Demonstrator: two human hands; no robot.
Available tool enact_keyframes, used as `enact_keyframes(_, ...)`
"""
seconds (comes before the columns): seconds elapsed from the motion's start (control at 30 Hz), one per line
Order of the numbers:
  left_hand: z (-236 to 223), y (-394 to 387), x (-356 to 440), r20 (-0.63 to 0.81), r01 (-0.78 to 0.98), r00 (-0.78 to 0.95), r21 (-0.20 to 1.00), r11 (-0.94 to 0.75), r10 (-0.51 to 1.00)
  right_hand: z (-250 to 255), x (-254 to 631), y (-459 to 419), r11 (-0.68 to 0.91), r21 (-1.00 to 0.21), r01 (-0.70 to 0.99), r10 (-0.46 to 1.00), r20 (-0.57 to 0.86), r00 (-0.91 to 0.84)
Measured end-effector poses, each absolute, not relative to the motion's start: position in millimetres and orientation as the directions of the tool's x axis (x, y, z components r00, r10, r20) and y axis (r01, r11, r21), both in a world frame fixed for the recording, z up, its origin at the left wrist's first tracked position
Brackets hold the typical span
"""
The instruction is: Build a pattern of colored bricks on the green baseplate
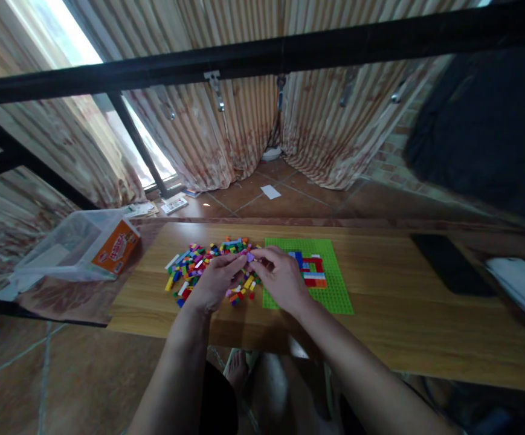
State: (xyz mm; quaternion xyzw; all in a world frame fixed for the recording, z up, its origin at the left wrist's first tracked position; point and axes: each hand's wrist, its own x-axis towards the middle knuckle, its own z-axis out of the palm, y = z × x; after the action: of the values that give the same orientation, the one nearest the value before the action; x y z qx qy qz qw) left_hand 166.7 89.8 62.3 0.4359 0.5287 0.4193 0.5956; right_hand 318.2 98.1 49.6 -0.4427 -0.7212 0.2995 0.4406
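Observation:
Between the fingertips of both hands is a small purple toy brick (pixel 250 257). My left hand (pixel 220 279) pinches it from the left, above a loose pile of coloured bricks (pixel 194 260). From the right, my right hand (pixel 281 275) closes its thumb and fingers on the same brick, over the left edge of a green baseplate (pixel 337 290). On that plate stands a low build of blue, red, white and orange bricks (pixel 315 281), partly covered by my right hand.
A dark flat slab (pixel 450 264) lies on the wooden table (pixel 389 314) at the right, with a white object (pixel 522 287) beyond it. Left of the table is a clear plastic bin (pixel 67 248) with an orange label. A black metal bar (pixel 253 57) crosses above.

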Motion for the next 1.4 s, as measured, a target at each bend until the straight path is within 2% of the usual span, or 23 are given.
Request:
enact_keyframes(0.2,57.6,95.4,197.7,-0.243,-0.058,0.139,0.966,0.253,0.960,49.7,349.1,99.5,0.431,-0.770,0.470,0.902,0.374,-0.214)
enact_keyframes(0.3,54.4,97.4,214.1,-0.233,0.013,0.148,0.972,0.234,0.961,48.9,378.2,108.6,0.388,-0.794,0.469,0.920,0.362,-0.149)
enact_keyframes(0.43,44.9,102.4,228.6,-0.221,0.173,0.101,0.964,0.201,0.970,34.8,431.5,130.6,0.165,-0.885,0.435,0.964,0.238,0.119)
enact_keyframes(0.5,38.6,106.6,232.2,-0.195,0.239,0.090,0.956,0.169,0.977,23.7,451.5,139.3,0.098,-0.915,0.392,0.972,0.173,0.160)
enact_keyframes(0.73,23.3,119.5,238.7,-0.083,0.459,0.085,0.888,0.035,0.993,1.6,460.4,147.9,0.029,-0.942,0.333,0.999,0.034,0.010)
enact_keyframes(0.9,21.6,120.9,241.5,-0.089,0.500,0.123,0.866,0.016,0.988,1.8,463.4,150.9,0.032,-0.917,0.396,0.998,0.007,-0.066)
enact_keyframes(1.23,24.0,120.1,247.0,-0.106,0.525,0.179,0.851,-0.004,0.978,5.5,468.4,147.6,0.040,-0.908,0.416,0.989,-0.023,-0.145)
enact_keyframes(1.4,17.5,121.5,244.9,-0.086,0.520,0.181,0.854,-0.021,0.980,9.3,468.4,148.4,-0.004,-0.900,0.437,0.990,-0.065,-0.125)
